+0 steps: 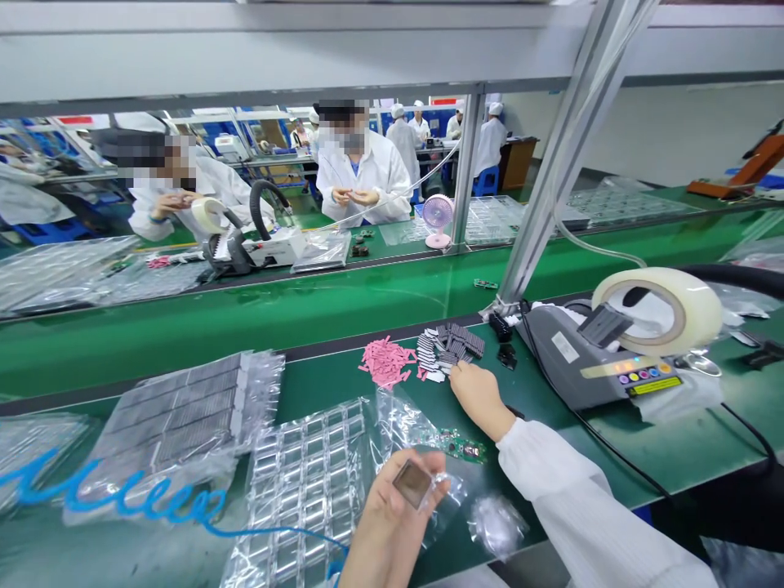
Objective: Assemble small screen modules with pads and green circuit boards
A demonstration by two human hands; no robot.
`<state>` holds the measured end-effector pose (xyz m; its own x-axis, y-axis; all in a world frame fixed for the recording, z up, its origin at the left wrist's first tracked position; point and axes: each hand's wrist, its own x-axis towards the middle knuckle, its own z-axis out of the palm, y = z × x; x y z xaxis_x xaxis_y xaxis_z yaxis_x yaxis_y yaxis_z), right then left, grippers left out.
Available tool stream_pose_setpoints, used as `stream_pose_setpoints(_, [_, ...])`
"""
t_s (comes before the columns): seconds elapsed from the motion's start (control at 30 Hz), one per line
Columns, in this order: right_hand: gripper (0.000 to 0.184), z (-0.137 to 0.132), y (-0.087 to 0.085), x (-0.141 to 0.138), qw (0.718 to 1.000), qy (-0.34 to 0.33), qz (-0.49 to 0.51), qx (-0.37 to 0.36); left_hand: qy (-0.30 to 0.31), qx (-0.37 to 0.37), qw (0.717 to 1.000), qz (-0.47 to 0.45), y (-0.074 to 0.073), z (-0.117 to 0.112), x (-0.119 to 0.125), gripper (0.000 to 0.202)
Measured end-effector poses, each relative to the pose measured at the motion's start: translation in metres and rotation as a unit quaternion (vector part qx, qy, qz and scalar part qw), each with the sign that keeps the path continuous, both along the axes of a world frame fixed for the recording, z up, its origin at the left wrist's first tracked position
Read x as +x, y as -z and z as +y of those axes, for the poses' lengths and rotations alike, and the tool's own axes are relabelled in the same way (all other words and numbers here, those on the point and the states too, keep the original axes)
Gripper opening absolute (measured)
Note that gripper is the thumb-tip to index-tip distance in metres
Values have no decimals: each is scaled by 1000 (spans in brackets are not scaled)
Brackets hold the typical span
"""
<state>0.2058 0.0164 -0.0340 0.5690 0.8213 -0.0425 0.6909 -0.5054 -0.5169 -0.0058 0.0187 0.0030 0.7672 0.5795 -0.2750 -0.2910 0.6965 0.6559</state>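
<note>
I take the pink strip heap (387, 362) as my landmark. My left hand (385, 495), nearer me than that heap, grasps a small square block (412, 483), its brownish face turned up. My right hand (481, 396), just right of the heap, has its fingertips down at the edge of the grey and white strips (450, 347); I cannot tell whether they pinch one.

I judge this one block to be partway through: it is picked up, and I make out no strip on its visible face. Plenty of loose strips are left, both pink and grey.

Nearer me and left of the heap lies a clear compartment tray (309, 482); farther left, a bagged grey stack (184, 408). A green circuit board (459, 445) sits nearer me and rightward, by crumpled clear plastic (497, 523). Well right stands a tape dispenser (567, 359). The blue coiled cord (254, 532) crosses the tray, nearer me than the heap, and I judge it could snag my left wrist.
</note>
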Motion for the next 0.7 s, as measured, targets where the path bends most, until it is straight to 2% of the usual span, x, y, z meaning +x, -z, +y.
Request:
stream_pose_setpoints(0.1, [24, -28, -24, -15, 992, -9, 103, 75, 9, 30, 999, 23, -4, -1, 9, 49])
stream_pose_setpoints(0.2, [39, -66, -44, -38, 961, -32, 236, 141, 50, 69, 996, -4, -7, -5, 17, 47])
stream_pose_setpoints(0.37, [46, -109, -56, -60, 906, -30, 373, 196, 149, 120, 980, -46, -11, -14, 28, 40])
stream_pose_setpoints(0.47, [45, -118, -55, -59, 899, -16, 383, 214, 172, 133, 974, -64, -14, -19, 32, 39])
stream_pose_setpoints(0.57, [39, -123, -56, -57, 909, 11, 340, 241, 154, 119, 979, -64, -16, -22, 31, 36])
stream_pose_setpoints(0.63, [27, -125, -59, -56, 917, 36, 290, 272, 153, 114, 980, -57, -17, -23, 30, 35])
stream_pose_setpoints(0.7, [11, -126, -64, -56, 930, 17, 207, 304, 173, 119, 976, -55, -18, -24, 29, 37])
